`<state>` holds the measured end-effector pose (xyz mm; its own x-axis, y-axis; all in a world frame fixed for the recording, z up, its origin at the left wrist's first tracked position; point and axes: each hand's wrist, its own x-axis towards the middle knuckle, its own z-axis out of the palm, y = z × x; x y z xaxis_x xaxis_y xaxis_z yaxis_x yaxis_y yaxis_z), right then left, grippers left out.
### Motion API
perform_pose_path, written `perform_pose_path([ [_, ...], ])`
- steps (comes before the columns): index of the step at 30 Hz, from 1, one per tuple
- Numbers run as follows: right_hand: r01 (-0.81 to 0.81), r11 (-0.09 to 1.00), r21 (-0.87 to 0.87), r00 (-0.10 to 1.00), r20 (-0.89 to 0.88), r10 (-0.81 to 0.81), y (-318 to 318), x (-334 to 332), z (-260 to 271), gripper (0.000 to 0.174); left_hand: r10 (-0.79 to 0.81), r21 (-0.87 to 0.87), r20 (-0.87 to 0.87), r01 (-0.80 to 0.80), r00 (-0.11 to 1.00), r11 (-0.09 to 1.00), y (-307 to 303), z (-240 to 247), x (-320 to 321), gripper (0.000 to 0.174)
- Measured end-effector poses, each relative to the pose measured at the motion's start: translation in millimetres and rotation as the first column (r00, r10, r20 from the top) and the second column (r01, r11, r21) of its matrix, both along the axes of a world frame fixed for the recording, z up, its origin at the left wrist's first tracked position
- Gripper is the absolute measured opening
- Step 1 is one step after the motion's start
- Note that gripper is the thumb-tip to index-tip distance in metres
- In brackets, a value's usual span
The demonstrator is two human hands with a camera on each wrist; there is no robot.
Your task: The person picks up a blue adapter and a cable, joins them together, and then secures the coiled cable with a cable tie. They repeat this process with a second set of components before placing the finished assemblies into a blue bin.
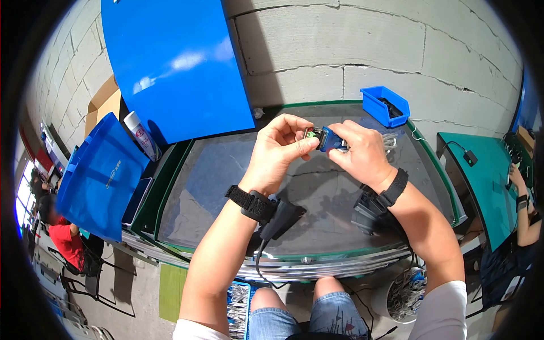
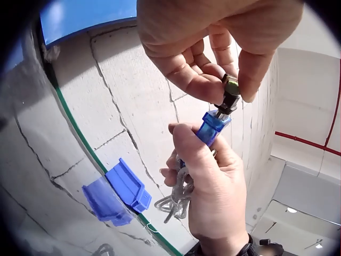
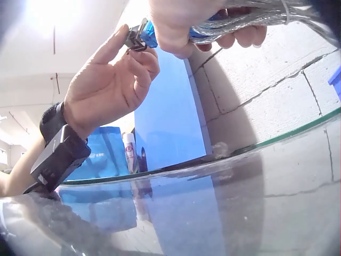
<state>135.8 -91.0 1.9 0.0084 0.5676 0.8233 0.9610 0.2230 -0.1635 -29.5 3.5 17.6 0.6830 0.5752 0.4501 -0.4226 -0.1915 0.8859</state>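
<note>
The left hand (image 1: 277,148) pinches a small dark connector piece with a green part (image 2: 233,85) between thumb and fingers. The right hand (image 1: 361,148) grips a translucent blue plug (image 2: 212,128), and a bundled grey cable (image 2: 178,197) hangs from that hand. Metal at the blue plug's end meets the dark piece in the left wrist view; whether it is inserted cannot be told. In the right wrist view the left hand (image 3: 114,88) holds the dark piece (image 3: 136,36) against the plug, and the clear cable (image 3: 250,24) runs through the right hand.
A blue bin (image 1: 385,107) with black items stands at the table's back right. A blue panel (image 1: 181,68), a spray can (image 1: 141,135) and a blue bag (image 1: 102,178) are at the left. Below the table, a bucket (image 1: 388,300) and a tray (image 1: 238,311) hold cables.
</note>
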Motion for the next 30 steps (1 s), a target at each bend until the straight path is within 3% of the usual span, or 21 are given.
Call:
perform_pose_path([
  [10,0.111,0.993,-0.029,0.99,0.094,-0.107,-4.9,-7.8,1.7,0.024,-0.09,-0.069,-0.063,0.086,0.994,0.994,9.8,-3.4,-0.6,0.025],
  [14,0.152,0.987,-0.043,0.977,0.161,-0.143,-7.4,-8.5,2.0,0.022,-0.08,-0.089,-0.106,0.07,0.991,0.994,10.1,-2.8,-1.1,0.023],
  [21,0.199,0.969,-0.144,0.976,0.118,-0.183,-3.5,-7.6,-2.3,0.023,-0.005,-0.077,-0.127,-0.005,0.992,0.997,6.2,-8.7,7.5,0.029],
  [26,0.058,0.99,-0.132,0.998,0.034,-0.054,-5.5,-14.6,2.5,0.03,-0.061,-0.026,-0.144,0.058,0.988,0.998,1.8,-10.9,8.0,0.031],
  [30,-0.071,0.993,-0.094,0.997,0.006,0.072,-5.1,-10.2,3.8,0.036,-0.034,-0.114,-0.071,0.026,0.997,0.993,9.2,-9.9,5.6,0.029],
])
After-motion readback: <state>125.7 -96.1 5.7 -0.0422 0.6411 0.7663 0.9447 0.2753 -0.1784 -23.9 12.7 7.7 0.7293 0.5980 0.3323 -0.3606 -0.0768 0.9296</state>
